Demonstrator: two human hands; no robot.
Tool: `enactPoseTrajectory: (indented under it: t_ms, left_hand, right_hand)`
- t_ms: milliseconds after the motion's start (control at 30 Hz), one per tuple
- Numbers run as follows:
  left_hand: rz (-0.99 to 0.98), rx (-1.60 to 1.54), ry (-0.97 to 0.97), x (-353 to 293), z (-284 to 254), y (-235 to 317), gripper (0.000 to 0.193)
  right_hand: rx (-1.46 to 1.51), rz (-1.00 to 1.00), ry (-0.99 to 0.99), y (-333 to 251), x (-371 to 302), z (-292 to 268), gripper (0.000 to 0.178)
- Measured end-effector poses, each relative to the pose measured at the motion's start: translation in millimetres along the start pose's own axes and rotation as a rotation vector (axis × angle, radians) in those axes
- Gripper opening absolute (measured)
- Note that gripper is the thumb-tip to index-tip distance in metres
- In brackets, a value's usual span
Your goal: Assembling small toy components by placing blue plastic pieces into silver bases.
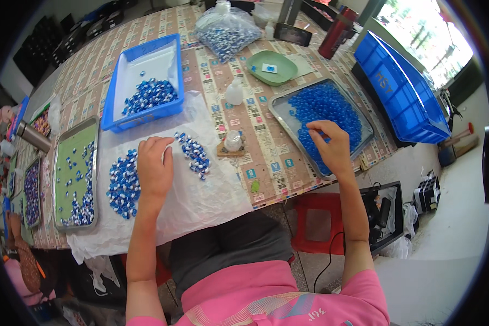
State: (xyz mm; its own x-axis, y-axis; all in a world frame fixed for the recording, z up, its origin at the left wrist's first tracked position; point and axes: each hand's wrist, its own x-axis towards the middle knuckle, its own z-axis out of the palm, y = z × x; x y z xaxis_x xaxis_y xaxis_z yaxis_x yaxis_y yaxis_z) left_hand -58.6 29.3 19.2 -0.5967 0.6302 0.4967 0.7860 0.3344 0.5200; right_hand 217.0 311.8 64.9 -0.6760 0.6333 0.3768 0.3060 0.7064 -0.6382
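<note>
My left hand (155, 165) is over a white sheet (212, 179), its fingers curled and the thumb close to the fingertips. It is between a larger pile of blue-and-white beads (124, 187) and a smaller strip of blue-and-white beads (194, 155). My right hand (331, 145) is above a metal tray (280, 108) of clear blue beads (326, 108), thumb and forefinger bent toward each other. Anything held in either hand is too small to make out. Between the hands stands a small clear jar (233, 141) on a little brown block.
A blue bin (107, 117) with blue-and-white beads stands beyond my left hand. Farther left lies a green-lined tray (76, 136). A white bottle (234, 92), green dish (277, 76), bead-filled bag (228, 32) and red flask (337, 33) stand beyond. A blue crate (399, 92) is right.
</note>
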Motion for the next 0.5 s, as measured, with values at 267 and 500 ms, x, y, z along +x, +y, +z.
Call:
enactPoseTrajectory:
  t_ms: [267, 500]
  left_hand:
    - [0.074, -0.001, -0.256, 36, 40, -14, 0.016]
    - [-0.072, -0.090, -0.233, 22, 29, 19, 0.011]
  right_hand:
    - [-0.267, -0.125, -0.030, 51, 34, -19, 0.017]
    - [-0.351, -0.155, -0.128, 54, 60, 4, 0.018]
